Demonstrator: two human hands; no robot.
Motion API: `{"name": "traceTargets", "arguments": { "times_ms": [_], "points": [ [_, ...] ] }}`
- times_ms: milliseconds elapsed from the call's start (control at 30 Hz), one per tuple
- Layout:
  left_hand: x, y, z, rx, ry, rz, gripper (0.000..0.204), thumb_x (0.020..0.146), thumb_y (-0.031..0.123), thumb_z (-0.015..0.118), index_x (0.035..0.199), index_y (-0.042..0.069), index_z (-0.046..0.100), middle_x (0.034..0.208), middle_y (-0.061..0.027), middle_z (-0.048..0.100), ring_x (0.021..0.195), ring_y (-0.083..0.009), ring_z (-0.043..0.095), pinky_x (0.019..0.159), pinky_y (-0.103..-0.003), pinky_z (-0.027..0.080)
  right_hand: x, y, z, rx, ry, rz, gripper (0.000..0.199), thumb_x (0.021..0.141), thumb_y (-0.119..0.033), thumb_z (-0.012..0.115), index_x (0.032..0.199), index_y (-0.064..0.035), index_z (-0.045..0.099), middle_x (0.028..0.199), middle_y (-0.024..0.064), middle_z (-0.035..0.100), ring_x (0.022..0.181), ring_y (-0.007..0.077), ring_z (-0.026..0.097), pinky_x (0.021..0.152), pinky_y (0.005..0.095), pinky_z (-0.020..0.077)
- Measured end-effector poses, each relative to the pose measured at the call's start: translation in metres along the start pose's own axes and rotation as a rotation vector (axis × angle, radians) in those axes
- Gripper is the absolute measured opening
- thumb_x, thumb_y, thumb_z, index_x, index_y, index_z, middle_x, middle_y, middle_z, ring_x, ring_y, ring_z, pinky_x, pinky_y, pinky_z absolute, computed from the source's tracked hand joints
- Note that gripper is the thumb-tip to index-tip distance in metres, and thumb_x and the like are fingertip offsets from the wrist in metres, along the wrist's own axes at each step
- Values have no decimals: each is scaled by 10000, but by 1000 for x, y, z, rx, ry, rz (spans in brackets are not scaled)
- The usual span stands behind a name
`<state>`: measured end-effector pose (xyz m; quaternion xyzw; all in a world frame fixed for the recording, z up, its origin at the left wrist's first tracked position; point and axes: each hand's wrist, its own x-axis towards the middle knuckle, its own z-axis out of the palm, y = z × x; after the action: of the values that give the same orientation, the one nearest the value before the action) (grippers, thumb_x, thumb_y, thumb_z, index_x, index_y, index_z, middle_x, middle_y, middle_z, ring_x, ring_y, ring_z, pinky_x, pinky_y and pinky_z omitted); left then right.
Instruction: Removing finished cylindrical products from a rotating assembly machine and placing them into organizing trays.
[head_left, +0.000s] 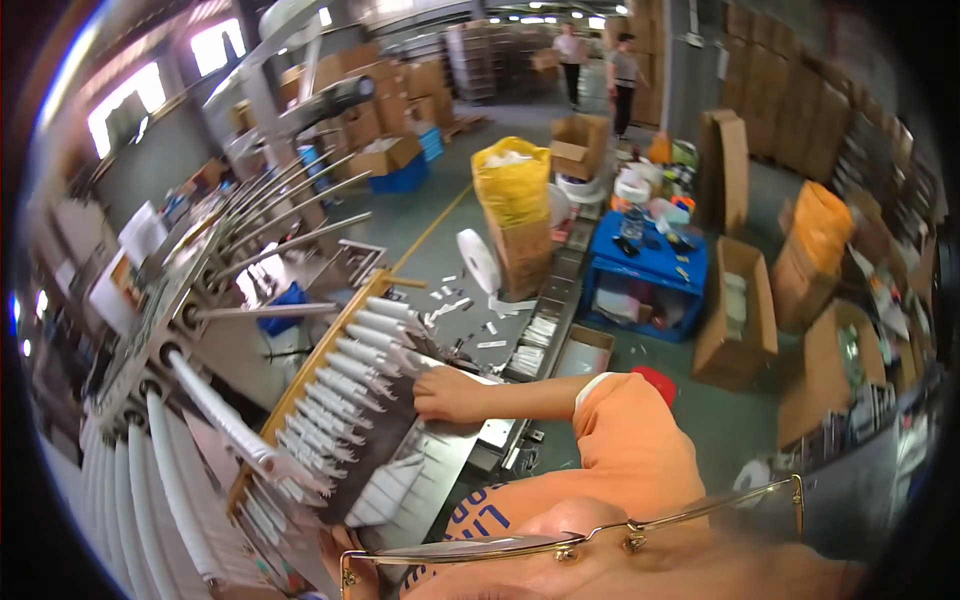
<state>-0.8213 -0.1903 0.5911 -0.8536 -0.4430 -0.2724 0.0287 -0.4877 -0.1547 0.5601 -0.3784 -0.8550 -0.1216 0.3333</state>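
Observation:
My right hand (445,396) rests at the far edge of a metal worktop (455,455), its fingers curled closed. What they hold, if anything, is hidden. Just left of it, a row of white rolled bundles with ragged ends (345,380) lies side by side along a yellowish wooden bar (325,365). A folded white sheet or flat bag (387,492) lies on the worktop, nearer to me. My left hand (345,552) shows only as a strip of skin at the lower edge, by the near end of the row; its fingers are hidden behind gold-rimmed glasses.
Long white-wrapped rollers (165,450) and bare metal rods (290,240) of a machine fill the left. Ahead stand a yellow bag in a carton (512,195) and a blue crate (640,270) bearing small items. Open cartons (735,310) stand right; two people are far back.

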Motion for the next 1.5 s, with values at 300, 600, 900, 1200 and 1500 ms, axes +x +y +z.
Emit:
{"name": "traceTargets", "arguments": {
  "times_ms": [300, 600, 900, 1200, 1500],
  "points": [
    [9, 15, 0, -762, -45, -145, 155, 837, 89, 476, 939, -25, 502, 877, -141, 502, 754, -239, 488, 663, -327, 408, -29, -81, -59, 1167, 184, 705, 94, 845, -141, 532, 862, -49, 524, 706, 10, 477, 629, 92, 447, 552, 230, 354],
    [-56, -9, -40, -1449, -196, -558, 124, 882, 91, 443, 858, -1, 523, 771, -78, 515, 650, -147, 483, 579, -260, 398, -9, -225, -47, 1677, 122, 693, 177, 850, -201, 493, 890, -32, 529, 790, 80, 593, 653, 94, 508, 584, 214, 412],
    [-94, -57, -45, -1023, -245, 323, 171, 900, 110, 401, 991, 7, 504, 740, -14, 489, 593, -80, 424, 523, -190, 358, -7, -337, -57, 1256, 232, 641, 189, 823, -120, 535, 961, -1, 587, 829, 53, 599, 671, 89, 526, 599, 229, 436],
    [-89, -28, -93, -1860, -418, -397, 118, 799, 125, 481, 863, 33, 444, 660, -41, 451, 505, -95, 429, 394, -195, 349, 11, -377, -60, 633, 326, 229, 159, 838, -81, 548, 970, 3, 574, 847, 125, 570, 768, 277, 554, 673, 333, 450],
    [-96, -41, -141, -1403, 88, 90, 135, 724, -47, 438, 825, 30, 487, 619, -62, 502, 466, -135, 447, 440, -235, 392, 4, -383, -79, 581, 437, 359, 194, 841, -84, 541, 998, 25, 574, 857, 131, 593, 759, 225, 574, 666, 297, 457]
  ]
}}
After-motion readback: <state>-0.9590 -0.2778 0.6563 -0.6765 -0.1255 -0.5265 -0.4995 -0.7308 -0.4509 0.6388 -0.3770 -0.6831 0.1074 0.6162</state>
